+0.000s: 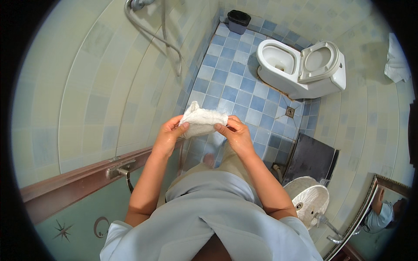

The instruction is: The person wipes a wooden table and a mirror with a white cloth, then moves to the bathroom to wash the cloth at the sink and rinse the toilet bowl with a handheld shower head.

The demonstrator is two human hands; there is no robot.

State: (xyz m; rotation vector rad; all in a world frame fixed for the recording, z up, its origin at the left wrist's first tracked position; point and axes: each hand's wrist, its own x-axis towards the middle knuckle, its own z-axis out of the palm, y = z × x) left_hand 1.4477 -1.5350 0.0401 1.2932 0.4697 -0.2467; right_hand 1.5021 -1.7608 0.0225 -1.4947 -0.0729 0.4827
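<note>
A folded white cloth (204, 122), which looks like terry towelling, is stretched between my two hands in front of my body. My left hand (168, 135) pinches its left end, thumb on top and fingers behind. The right end is gripped by my right hand (238, 133) in the same way. One corner of the cloth sticks up at the upper left. Both hands look wet. Below the cloth lies the blue and white tiled floor (228, 89), with part of one foot showing near my trouser leg.
A toilet (277, 58) with its lid raised stands ahead right; a lined waste bin (239, 22) sits in the far corner. To my right are a washbasin (313, 202), a dark panel (308, 160) and a mirror (380, 212). A door handle (122, 171) projects at left, below a shower hose (156, 37).
</note>
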